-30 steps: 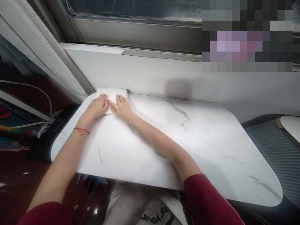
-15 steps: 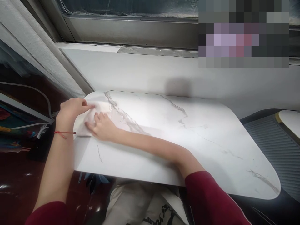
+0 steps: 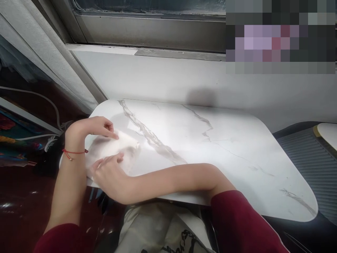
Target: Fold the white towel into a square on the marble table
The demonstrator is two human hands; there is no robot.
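Observation:
A thin white tissue, soft and slightly crumpled, lies over the left end of the white marble-patterned table. My left hand, with a red string bracelet at the wrist, has its fingers curled and pinches the tissue's far side. Nearer to me, my right hand is closed on the tissue's near side, beside the table's front edge. Part of the tissue is hidden behind my right hand and left forearm.
Behind the table runs a white wall panel below a window frame. A white curtain hangs at the left. Beyond the table's right end stands a grey ribbed surface. My lap is below the front edge.
My right hand has come down towards the front edge, drawing the tissue nearer and spreading it wider. My left hand has shifted slightly right and down. The view has tilted a little.

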